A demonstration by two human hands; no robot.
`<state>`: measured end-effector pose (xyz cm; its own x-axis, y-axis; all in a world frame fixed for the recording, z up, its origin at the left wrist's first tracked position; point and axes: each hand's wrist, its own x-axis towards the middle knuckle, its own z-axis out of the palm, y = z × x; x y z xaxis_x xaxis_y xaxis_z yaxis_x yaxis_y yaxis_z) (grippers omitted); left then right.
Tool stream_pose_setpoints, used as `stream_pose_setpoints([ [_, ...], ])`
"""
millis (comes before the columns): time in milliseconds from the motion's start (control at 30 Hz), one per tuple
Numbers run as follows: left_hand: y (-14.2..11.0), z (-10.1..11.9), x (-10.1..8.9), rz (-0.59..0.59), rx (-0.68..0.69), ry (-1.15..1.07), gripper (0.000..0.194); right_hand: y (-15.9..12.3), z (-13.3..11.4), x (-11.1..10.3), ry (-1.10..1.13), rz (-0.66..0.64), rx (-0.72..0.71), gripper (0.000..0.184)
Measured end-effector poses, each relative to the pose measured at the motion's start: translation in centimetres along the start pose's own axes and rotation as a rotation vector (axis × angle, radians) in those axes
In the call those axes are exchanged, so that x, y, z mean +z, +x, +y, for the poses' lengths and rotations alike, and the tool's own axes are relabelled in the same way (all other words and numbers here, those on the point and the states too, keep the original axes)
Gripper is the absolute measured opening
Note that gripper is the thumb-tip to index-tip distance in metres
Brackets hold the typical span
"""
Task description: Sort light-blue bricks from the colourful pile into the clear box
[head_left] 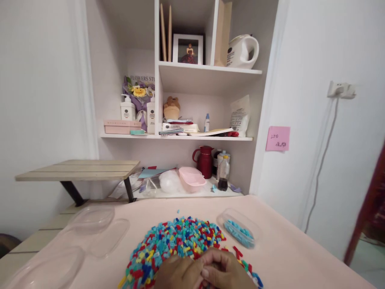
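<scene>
A broad heap of small plastic pieces (177,237) in light blue, red, yellow, green and dark blue covers the middle of the table. At its near edge my left hand (179,273) and my right hand (227,269) are drawn together, fingers curled and touching. Whatever lies between the fingertips is hidden from me. Right of the heap, a see-through oblong container (233,218) holds light blue pieces (239,233). Some red pieces (237,253) lie strung out beside my right hand.
See-through plastic tubs (93,216) and a lid (108,239) sit on the left of the pink table cover (288,249). A small raised wooden shelf (78,170) stands behind them. Beyond the table are a red jug (205,162), a bottle (223,174) and a pink container (192,180).
</scene>
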<state>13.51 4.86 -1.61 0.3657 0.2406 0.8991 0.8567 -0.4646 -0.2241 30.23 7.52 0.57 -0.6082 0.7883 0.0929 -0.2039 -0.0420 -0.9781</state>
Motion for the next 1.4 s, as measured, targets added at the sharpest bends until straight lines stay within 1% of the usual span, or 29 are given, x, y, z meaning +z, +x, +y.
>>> stream_pose_setpoints([
  [100,0.6,0.2,-0.4,0.023,0.000,-0.015,0.042,0.0,0.5,-0.3,-0.061,0.027,-0.027,0.040],
  [200,1.6,0.2,-1.4,-0.019,0.030,-0.046,0.036,0.2,0.7,-0.5,-0.079,0.031,-0.041,0.040],
  [267,2.0,0.1,-2.1,-0.056,0.044,-0.070,0.031,0.2,0.4,-0.5,-0.056,0.030,-0.048,0.039],
  [333,2.2,0.0,-2.5,-0.098,0.057,-0.094,0.029,0.0,-0.4,-0.3,-0.046,0.059,-0.052,0.037],
  [467,2.4,-0.2,-2.7,-0.208,0.077,-0.146,0.036,-0.6,-3.0,0.0,-0.087,0.154,-0.045,0.034],
  [533,2.5,-0.3,-2.8,-0.222,0.062,-0.156,0.037,-0.8,-4.4,-0.4,-0.112,0.216,-0.060,0.033],
  [600,2.5,-0.5,-2.9,-0.184,0.055,-0.156,0.035,-1.1,-5.8,-1.3,-0.158,0.309,-0.105,0.031],
  [667,2.3,-0.7,-2.9,-0.148,0.046,-0.151,0.033,-1.4,-7.2,-2.8,-0.206,0.408,-0.176,0.029],
  [767,1.9,-0.8,-3.0,-0.101,0.029,-0.132,0.029,-1.8,-8.8,-5.7,-0.296,0.633,-0.309,0.029],
  [833,1.7,-0.7,-3.0,-0.095,0.025,-0.125,0.028,-2.0,-9.2,-7.7,-0.423,0.773,-0.365,0.027],
  [867,1.7,-0.7,-3.0,-0.097,0.024,-0.125,0.028,-2.0,-9.1,-8.7,-0.509,0.817,-0.378,0.025],
  [933,1.6,-0.7,-3.0,-0.100,0.024,-0.125,0.029,-1.8,-8.6,-10.2,-0.710,0.861,-0.389,0.022],
  [1000,1.5,-0.7,-3.0,-0.095,0.017,-0.125,0.029,-1.6,-7.8,-11.4,-0.906,0.875,-0.365,0.020],
  [1067,1.3,-0.9,-2.9,-0.097,0.012,-0.135,0.028,-1.4,-7.2,-12.0,-1.032,0.886,-0.322,0.022],
  [1133,1.2,-0.9,-2.9,-0.104,0.002,-0.151,0.027,-1.3,-6.9,-12.1,-1.062,0.903,-0.316,0.027],
  [1233,1.2,-0.9,-3.0,-0.128,-0.017,-0.182,0.027,-1.4,-7.2,-11.3,-1.004,0.895,-0.407,0.029],
  [1300,1.3,-0.8,-3.0,-0.147,-0.026,-0.194,0.027,-1.6,-7.5,-10.0,-0.906,0.819,-0.444,0.025],
  [1333,1.4,-0.7,-3.0,-0.154,-0.030,-0.200,0.027,-1.7,-7.6,-9.1,-0.847,0.747,-0.429,0.024],
  [1400,1.4,-0.5,-3.0,-0.174,-0.052,-0.213,0.027,-2.0,-7.6,-7.0,-0.750,0.536,-0.333,0.021],
])
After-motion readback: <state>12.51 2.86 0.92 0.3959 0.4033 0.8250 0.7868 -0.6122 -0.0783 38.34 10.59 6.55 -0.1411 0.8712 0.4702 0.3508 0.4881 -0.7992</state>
